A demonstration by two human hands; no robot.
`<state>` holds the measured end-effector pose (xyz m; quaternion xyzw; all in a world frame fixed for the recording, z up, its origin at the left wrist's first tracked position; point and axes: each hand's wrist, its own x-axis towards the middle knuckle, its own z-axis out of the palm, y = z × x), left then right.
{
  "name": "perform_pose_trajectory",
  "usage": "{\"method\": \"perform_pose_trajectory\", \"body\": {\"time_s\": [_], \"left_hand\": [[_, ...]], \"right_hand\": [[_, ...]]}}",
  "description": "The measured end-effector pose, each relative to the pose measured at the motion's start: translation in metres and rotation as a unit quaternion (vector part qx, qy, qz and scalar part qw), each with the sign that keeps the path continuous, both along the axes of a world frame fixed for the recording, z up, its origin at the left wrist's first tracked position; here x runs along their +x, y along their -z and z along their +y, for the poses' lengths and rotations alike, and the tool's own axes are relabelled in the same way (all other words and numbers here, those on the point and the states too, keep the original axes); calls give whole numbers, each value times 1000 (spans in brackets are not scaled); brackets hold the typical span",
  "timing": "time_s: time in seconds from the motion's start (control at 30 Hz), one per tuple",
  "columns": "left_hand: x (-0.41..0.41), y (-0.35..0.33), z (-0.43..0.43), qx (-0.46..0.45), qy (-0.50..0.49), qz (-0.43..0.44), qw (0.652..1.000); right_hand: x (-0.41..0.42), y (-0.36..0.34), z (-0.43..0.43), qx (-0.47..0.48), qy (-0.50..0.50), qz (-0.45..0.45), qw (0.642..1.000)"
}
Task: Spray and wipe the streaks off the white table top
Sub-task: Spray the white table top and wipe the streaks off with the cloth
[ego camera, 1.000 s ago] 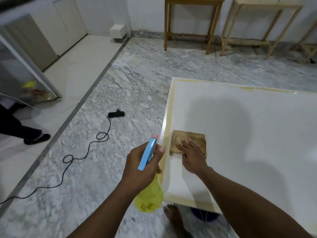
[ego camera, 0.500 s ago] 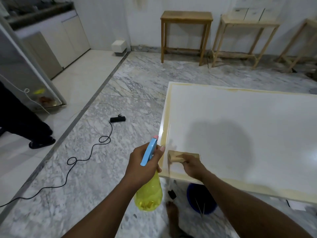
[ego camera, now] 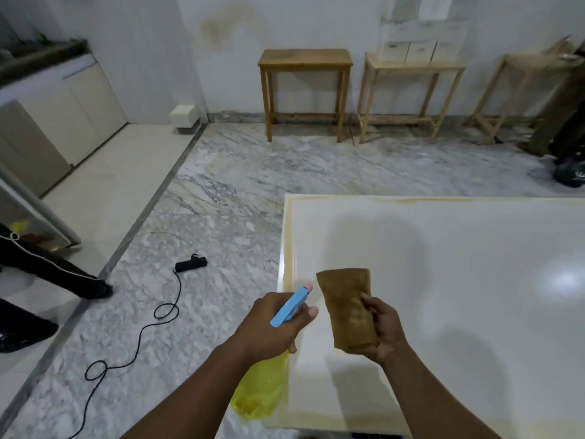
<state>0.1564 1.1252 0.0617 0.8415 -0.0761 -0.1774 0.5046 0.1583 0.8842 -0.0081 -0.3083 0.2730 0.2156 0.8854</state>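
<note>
The white table top (ego camera: 459,280) fills the right half of the view, with yellowish streaks along its left and far borders. My left hand (ego camera: 269,327) grips a spray bottle (ego camera: 262,394) with a yellow body and a blue trigger head, held over the table's left edge, nozzle pointing away from me. My right hand (ego camera: 384,327) holds a folded brown cloth (ego camera: 348,308) lifted above the table surface, just right of the nozzle.
A black cable and adapter (ego camera: 190,264) lie on the marble floor to the left. A person's dark legs (ego camera: 47,274) stand at far left. Wooden stools (ego camera: 305,90) line the back wall. A dark bag (ego camera: 569,172) sits at far right.
My right hand has picked the cloth up off the table near its front-left corner and now holds it raised. The view has tilted up; the left hand keeps its hold on the bottle.
</note>
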Motion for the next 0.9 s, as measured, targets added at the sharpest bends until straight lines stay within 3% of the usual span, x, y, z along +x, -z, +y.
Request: {"method": "perform_pose_trajectory", "body": {"time_s": [0.2, 0.33, 0.63, 0.77, 0.9], "left_hand": [[60, -6, -2, 57, 49, 3, 997], [88, -3, 2, 149, 100, -20, 983], [143, -4, 3, 207, 179, -30, 961], [170, 2, 21, 233, 260, -47, 936], [198, 5, 53, 180, 308, -27, 934]], "right_hand": [[67, -10, 4, -45, -71, -12, 996], [96, -17, 1, -84, -82, -17, 993], [127, -24, 3, -149, -16, 1, 989], [129, -22, 20, -146, 50, 8, 988], [131, -14, 50, -137, 109, 31, 984]]}}
